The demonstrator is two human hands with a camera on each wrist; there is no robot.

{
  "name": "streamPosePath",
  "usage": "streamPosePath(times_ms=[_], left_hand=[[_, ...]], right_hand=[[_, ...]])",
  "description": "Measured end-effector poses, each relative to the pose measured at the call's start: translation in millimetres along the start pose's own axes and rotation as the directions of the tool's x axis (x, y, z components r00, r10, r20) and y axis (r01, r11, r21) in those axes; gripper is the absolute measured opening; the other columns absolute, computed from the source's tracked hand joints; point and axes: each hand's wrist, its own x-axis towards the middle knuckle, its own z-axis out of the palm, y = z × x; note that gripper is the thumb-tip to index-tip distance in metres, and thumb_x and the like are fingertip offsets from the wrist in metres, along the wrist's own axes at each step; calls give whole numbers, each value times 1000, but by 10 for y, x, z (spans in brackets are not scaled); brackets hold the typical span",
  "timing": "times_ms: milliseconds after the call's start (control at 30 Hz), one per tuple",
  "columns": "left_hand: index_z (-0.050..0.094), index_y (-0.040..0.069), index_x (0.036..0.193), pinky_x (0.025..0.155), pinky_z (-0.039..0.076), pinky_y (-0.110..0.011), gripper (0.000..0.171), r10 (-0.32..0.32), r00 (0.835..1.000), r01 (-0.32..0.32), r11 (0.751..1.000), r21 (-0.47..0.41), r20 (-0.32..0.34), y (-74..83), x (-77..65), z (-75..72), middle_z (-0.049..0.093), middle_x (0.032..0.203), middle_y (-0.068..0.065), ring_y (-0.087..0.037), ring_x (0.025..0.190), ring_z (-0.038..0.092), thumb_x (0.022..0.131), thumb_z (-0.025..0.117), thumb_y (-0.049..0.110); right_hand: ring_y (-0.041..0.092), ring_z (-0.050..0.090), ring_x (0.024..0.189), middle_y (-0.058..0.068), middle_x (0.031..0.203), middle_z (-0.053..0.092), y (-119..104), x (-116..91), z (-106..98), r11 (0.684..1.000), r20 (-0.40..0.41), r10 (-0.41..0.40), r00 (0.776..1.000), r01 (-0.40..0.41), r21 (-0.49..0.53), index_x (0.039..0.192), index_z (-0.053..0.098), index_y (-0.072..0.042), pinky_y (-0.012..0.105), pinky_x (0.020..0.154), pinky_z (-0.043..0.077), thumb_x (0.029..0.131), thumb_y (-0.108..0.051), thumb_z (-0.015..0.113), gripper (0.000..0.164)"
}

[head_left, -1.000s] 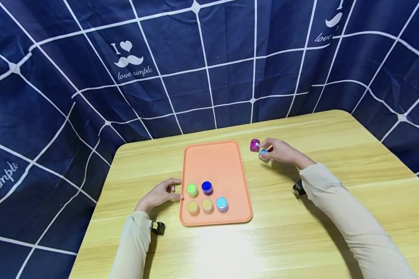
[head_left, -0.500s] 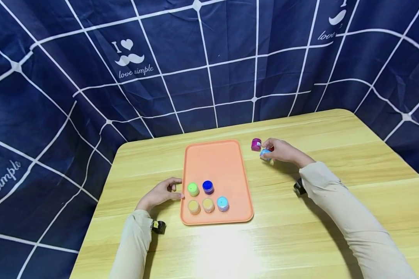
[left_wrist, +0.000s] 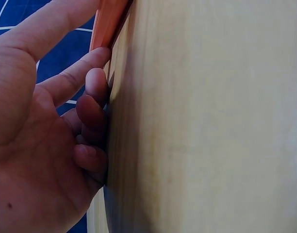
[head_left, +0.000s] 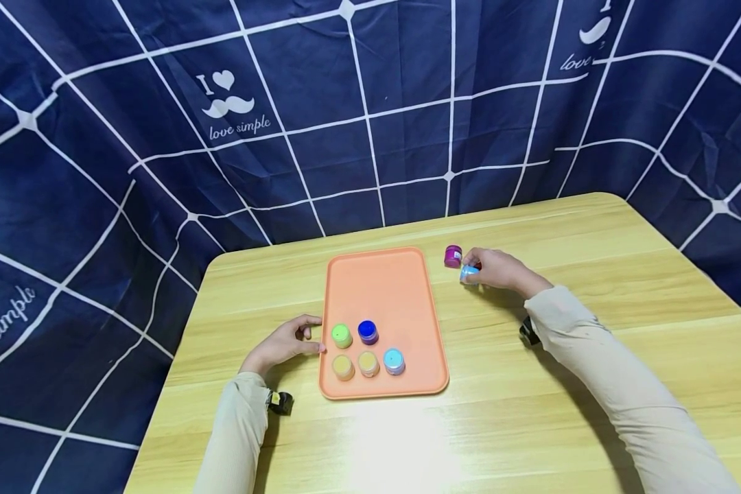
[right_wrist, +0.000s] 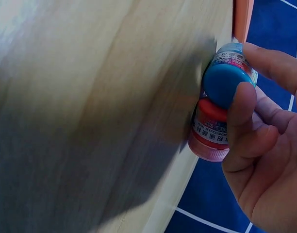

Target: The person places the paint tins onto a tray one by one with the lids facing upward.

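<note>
At the back right, my right hand (head_left: 499,267) pinches a light-blue paint jar (head_left: 469,274) between thumb and fingers. In the right wrist view, that blue jar (right_wrist: 228,80) is tilted, its lid facing the camera. A red paint jar (right_wrist: 211,130) touches it and is partly covered by my fingers; in the head view my hand hides it. A purple paint jar (head_left: 453,256) lies just left of the blue one. My left hand (head_left: 284,345) rests thumb and index fingertip against the left edge of the orange tray (head_left: 377,285), its other fingers loosely bent.
Several jars stand upright at the tray's near end: green (head_left: 342,335), dark blue (head_left: 368,332), light blue (head_left: 394,361) and yellow-brown ones (head_left: 343,367). A wooden table (head_left: 531,425) carries everything. Dark blue curtains (head_left: 407,151) with white lines enclose its back and sides.
My right hand has shifted slightly over the red jar, which showed behind the fingers before and is now covered in the head view. My left hand has stayed at the tray.
</note>
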Motion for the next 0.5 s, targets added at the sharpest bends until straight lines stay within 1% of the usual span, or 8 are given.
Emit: streamPosePath(times_ms=[133, 233, 333, 500], left_hand=[[52, 2, 132, 75, 33, -30, 54, 1, 1000, -1, 1000, 0, 1, 6, -7, 3, 42, 92, -8, -19, 84, 39, 84, 73, 15], [52, 1, 132, 75, 33, -30, 54, 1, 1000, -1, 1000, -2, 2, 13, -12, 3, 43, 93, -8, -19, 84, 39, 84, 73, 15], [52, 2, 132, 75, 33, -30, 54, -2, 1000, 2, 1000, -4, 2, 16, -14, 2, 43, 93, -8, -20, 84, 39, 84, 73, 15], [52, 2, 131, 75, 34, -30, 54, -2, 1000, 2, 1000, -2, -1, 2, -7, 3, 43, 93, -8, -19, 85, 39, 84, 73, 15]], right_hand=[[27, 58, 90, 21, 108, 65, 6, -4, 11, 1000, -4, -10, 1000, 10, -15, 110, 57, 3, 40, 82, 44, 85, -23, 71, 38], [28, 59, 91, 21, 107, 65, 7, -3, 25, 1000, -3, -13, 1000, 13, -17, 109, 58, 3, 43, 84, 45, 85, -22, 71, 37], [26, 59, 89, 22, 108, 66, 6, 2, 43, 1000, -7, -14, 1000, 14, -19, 109, 59, 3, 41, 82, 45, 85, -22, 71, 37], [24, 58, 86, 22, 108, 66, -11, -6, 55, 1000, -10, -9, 1000, 9, -7, 110, 60, 2, 33, 75, 44, 85, -22, 70, 36]])
